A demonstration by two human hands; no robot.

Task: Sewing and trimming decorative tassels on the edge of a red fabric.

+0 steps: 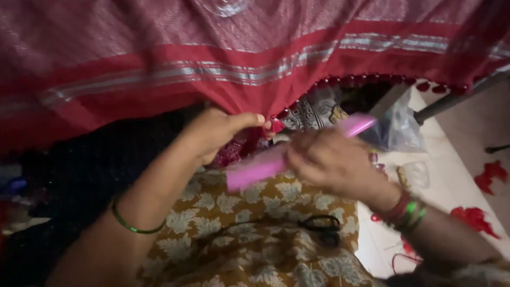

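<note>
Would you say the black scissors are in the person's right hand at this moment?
No, the black scissors lie on the floral cloth over the lap, while the right hand grips a pink comb.

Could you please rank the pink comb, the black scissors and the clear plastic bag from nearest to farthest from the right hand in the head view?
1. Pink comb: held in the right hand.
2. Black scissors: below it, on the floral cloth.
3. Clear plastic bag: up and right; close to the scissors' distance, so uncertain.

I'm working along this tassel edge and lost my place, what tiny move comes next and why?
Probably bring the pink comb in the right hand up to the tassel pinched by the left hand. The left fingertips already grip the red cloth at its hem, while the comb sits just beside them, blurred.
</note>
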